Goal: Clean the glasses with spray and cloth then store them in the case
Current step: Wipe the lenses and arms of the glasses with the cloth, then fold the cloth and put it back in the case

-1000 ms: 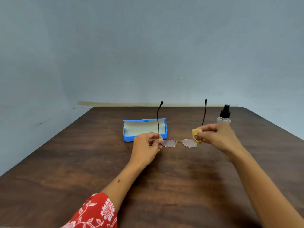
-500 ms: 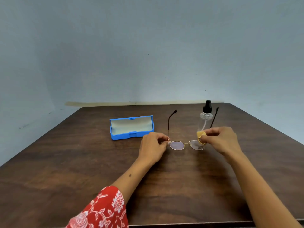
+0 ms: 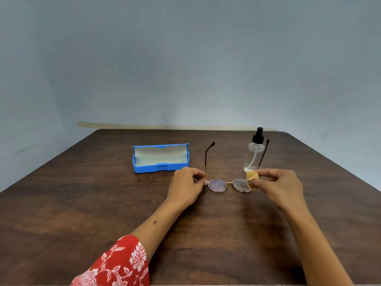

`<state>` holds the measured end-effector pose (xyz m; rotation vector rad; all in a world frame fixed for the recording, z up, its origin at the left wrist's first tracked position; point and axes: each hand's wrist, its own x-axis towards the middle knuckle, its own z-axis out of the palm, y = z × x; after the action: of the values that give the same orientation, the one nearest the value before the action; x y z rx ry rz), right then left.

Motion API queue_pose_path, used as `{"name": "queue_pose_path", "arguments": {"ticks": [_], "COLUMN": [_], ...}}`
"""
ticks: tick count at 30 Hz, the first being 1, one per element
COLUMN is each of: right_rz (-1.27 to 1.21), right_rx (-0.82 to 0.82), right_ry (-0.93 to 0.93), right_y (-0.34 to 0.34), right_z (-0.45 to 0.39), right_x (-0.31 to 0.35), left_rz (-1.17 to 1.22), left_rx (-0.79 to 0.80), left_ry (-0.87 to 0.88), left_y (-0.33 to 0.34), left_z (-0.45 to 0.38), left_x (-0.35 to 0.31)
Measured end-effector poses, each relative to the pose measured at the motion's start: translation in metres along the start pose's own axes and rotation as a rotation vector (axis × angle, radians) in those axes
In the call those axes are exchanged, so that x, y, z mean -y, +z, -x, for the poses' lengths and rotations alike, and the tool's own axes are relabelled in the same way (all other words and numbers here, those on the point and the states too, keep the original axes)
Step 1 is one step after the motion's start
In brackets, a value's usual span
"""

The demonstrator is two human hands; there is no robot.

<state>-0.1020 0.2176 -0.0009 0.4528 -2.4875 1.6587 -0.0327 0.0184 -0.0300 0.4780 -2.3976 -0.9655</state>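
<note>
Thin gold-rimmed glasses [image 3: 217,185] hang just above the table between my hands, lenses facing me, both temple arms pointing up and away. My left hand [image 3: 186,187] pinches the frame at its left hinge. My right hand [image 3: 277,186] presses a small yellow cloth [image 3: 251,178] against the right lens. An open blue case [image 3: 159,158] with a pale lining lies behind my left hand. A clear spray bottle [image 3: 254,154] with a black nozzle stands upright behind the right lens, partly behind the right temple arm.
The brown wooden table [image 3: 82,203] ends at a pale wall at the back. Its left and right edges slant away on either side. A red floral sleeve [image 3: 117,265] covers my left forearm near the bottom edge.
The view swung so the case and bottle now sit further left. The temple arms tipped lower and away. My right hand with the cloth stays on the right lens.
</note>
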Motion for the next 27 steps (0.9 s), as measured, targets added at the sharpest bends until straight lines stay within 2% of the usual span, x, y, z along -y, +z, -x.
{"name": "queue_pose_path", "arguments": {"ticks": [3,7,9,13,18,24,27], "right_rz": [-0.122,-0.423,-0.473,-0.448,-0.322,-0.326,-0.307], "right_rx": [0.035,0.280,0.382,0.567,0.681,0.718,0.738], "right_ry": [0.006,-0.005,-0.054,-0.186,-0.266,-0.181,-0.240], "right_y": [-0.004,0.006,0.016,0.038,0.060,0.069,0.069], "right_z": [0.015,0.038,0.045,0.055,0.059,0.054,0.052], "right_x": [0.003,0.015,0.023,0.038,0.046,0.046,0.049], "left_rz": [0.077,0.262,0.359,0.505,0.650,0.564,0.540], "left_rx": [-0.010,-0.121,-0.102,0.043,0.009,0.031,0.032], "left_ry": [-0.019,0.000,0.012,-0.054,-0.168,-0.143,-0.111], "left_y": [-0.011,-0.034,-0.046,-0.059,-0.070,-0.077,-0.081], "left_z": [0.004,0.024,0.041,0.072,0.080,0.078,0.076], "left_x": [-0.001,-0.012,-0.016,-0.014,-0.001,0.005,0.006]}}
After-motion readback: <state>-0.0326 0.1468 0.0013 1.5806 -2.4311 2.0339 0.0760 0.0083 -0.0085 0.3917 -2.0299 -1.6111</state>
